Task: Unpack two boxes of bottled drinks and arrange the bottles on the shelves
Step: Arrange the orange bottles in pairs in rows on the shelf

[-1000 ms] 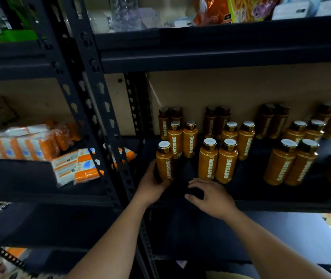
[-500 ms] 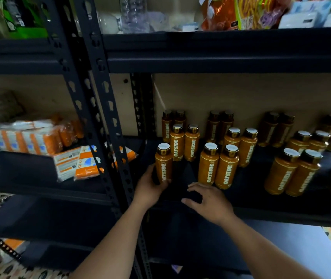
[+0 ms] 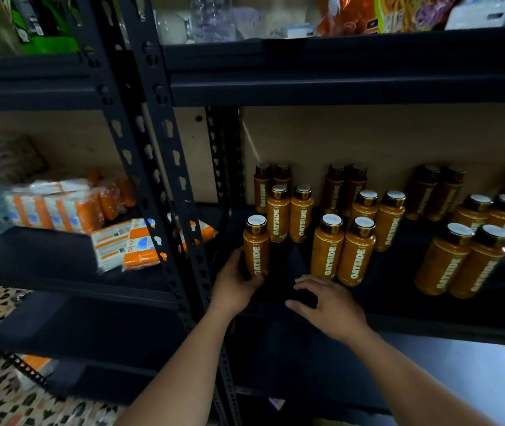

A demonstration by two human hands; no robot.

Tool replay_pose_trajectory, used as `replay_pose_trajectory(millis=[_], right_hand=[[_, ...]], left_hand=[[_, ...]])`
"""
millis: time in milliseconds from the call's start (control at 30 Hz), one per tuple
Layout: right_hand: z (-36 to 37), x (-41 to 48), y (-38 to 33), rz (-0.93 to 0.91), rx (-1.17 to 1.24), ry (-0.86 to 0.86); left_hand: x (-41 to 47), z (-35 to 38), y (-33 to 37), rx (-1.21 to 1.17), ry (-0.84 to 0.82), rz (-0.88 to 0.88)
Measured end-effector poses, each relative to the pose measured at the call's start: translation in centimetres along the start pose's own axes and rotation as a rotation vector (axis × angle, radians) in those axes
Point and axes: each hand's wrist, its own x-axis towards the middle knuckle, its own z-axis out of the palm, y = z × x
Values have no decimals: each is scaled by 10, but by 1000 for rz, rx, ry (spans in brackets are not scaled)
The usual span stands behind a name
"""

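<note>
Both bare forearms reach up and forward from the bottom of the view, drawing closer toward the wrists. The left grip (image 3: 235, 285) stands on edge, with its thumb across the front of the base of a bottle (image 3: 256, 247) and its fingers wrapped round the far side. The right grip (image 3: 329, 302) is just beside it, palm down, fingers arched and bent at the knuckles, thumb stretched out to the left. Whether anything sits under those fingers cannot be made out.

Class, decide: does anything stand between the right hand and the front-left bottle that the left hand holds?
Nothing visible does. Only bare dark shelf lies between the right hand and the front-left bottle gripped by the left hand.
</note>
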Motion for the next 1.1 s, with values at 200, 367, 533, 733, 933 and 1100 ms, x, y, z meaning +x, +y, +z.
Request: replay_pose_trajectory(millis=[200,367,533,733,933,1100], right_hand=[[-1,0,-1,2,-20,-6],[-1,-1,-2,6,-22,-4],[0,0,-1,11,-16,-5],[0,0,0,13,-9,-6],[0,1,0,0,-15,0],[1,1,2,-4,0,1]], left_hand=[[0,0,-1,3,-17,-10],[0,0,-1,-4,-18,2],[0,-1,-1,-12,-15,1],[0,0,-2,-5,-17,6],[0,-1,-1,9,-15,6],[-1,0,-2,7,-10,4]])
